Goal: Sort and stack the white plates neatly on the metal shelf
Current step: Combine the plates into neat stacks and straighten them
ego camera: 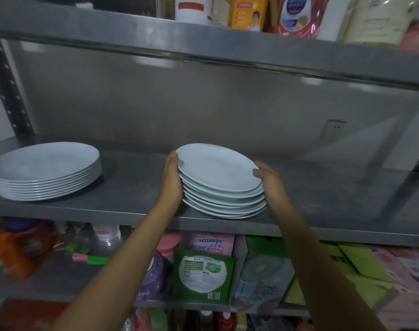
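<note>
Stacking near complete on metal shelf (136, 187): big stack of white plates (44, 174) squared off at left; smaller stack (224, 187) at front edge, middle, rims uneven, needing alignment. Left hand (171, 180), right hand (271, 185) cupping its sides, fingers curved against rims.

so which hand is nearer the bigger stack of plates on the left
Left. The left hand holds the smaller stack's left side, facing the bigger stack across bare shelf. The right hand is on the smaller stack's far side.
</note>
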A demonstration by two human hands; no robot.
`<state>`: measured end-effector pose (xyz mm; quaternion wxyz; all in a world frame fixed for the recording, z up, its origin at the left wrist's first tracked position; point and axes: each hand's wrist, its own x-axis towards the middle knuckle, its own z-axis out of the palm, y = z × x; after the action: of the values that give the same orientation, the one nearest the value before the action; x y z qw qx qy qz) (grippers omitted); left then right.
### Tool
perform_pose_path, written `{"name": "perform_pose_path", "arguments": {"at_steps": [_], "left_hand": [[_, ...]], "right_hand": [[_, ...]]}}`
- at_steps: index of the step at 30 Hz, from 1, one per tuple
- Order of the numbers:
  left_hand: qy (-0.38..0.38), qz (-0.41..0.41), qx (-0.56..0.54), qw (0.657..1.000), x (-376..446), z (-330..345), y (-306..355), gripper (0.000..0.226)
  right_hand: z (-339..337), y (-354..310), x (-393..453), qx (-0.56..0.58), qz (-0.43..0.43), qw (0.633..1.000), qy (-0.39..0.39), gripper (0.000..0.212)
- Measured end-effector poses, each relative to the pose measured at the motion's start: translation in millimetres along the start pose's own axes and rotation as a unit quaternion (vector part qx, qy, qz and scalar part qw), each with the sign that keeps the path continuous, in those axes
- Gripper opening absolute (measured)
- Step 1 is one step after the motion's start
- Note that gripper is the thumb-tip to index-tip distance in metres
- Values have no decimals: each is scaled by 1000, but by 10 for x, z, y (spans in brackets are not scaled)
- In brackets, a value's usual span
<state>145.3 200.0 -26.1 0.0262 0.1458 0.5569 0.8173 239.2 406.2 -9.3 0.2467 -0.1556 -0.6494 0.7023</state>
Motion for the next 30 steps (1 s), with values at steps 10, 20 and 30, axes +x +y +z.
{"name": "perform_pose_path", "arguments": {"at_steps": [10, 20, 30], "left_hand": [[-15, -63, 40, 997, 620, -314, -337, 84], [-30, -41, 3, 999, 321, -49, -205, 71], [-74, -90, 20, 993, 156, 23, -101, 40]], "right_hand": [[-88, -73, -113, 31, -21, 998, 51, 19], [-59, 67, -76, 53, 30, 996, 66, 33], [-230, 48, -7, 33, -2, 999, 29, 33]]}}
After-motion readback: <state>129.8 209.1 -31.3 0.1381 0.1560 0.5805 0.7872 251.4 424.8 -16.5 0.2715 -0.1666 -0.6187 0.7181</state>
